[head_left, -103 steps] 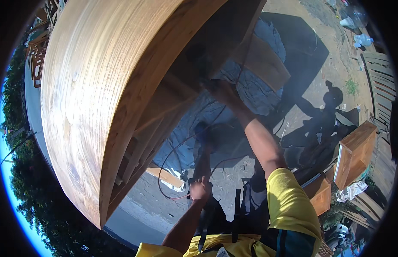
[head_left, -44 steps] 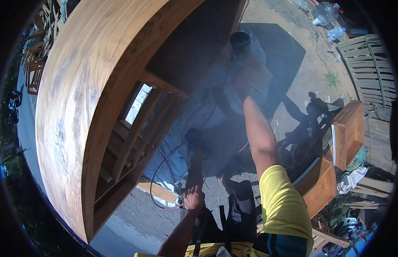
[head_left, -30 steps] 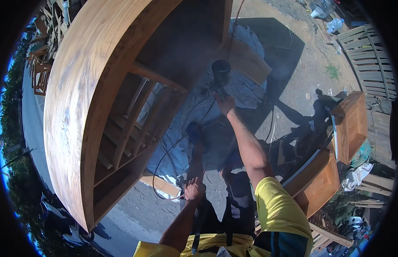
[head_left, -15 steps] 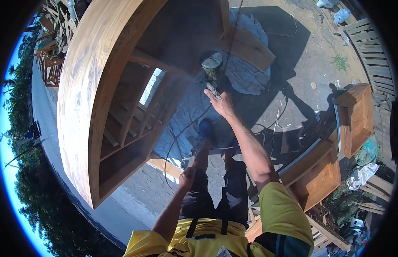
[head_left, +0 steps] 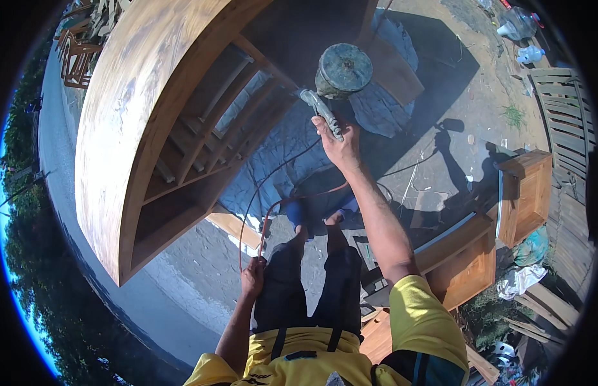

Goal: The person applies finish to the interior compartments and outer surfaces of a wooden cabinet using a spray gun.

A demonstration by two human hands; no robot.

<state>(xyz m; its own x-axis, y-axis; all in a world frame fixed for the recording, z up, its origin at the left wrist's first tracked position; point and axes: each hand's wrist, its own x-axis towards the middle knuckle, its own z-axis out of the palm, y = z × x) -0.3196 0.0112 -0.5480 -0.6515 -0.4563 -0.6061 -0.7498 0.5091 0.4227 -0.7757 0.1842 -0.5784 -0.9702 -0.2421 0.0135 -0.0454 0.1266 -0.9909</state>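
A spray gun [head_left: 319, 110] with a round, paint-stained cup [head_left: 345, 69] is gripped in my right hand [head_left: 339, 143], its nozzle toward the inside of a large wooden cabinet [head_left: 137, 103]. The cabinet shows a broad sunlit outer panel and a shaded interior with slatted frames and openings. My left hand [head_left: 252, 275], low beside my left leg, is closed around a thin reddish hose [head_left: 267, 222]. The hose loops over my feet toward my right side. A dark line also curves up from near that hand toward the gun.
Greyish sheeting [head_left: 267, 170] covers ground beside the cabinet, with a loose board [head_left: 392, 71] beyond it. Two wooden drawers [head_left: 527, 193] stand on the right. Farther right are a slatted panel [head_left: 563, 116], plastic bottles [head_left: 529, 55] and scrap wood. Hose loops cross the ground.
My right hand has raised the spray gun, which looks nearer and larger. My left hand has shifted left and slightly down with the hose, and my feet have come closer together.
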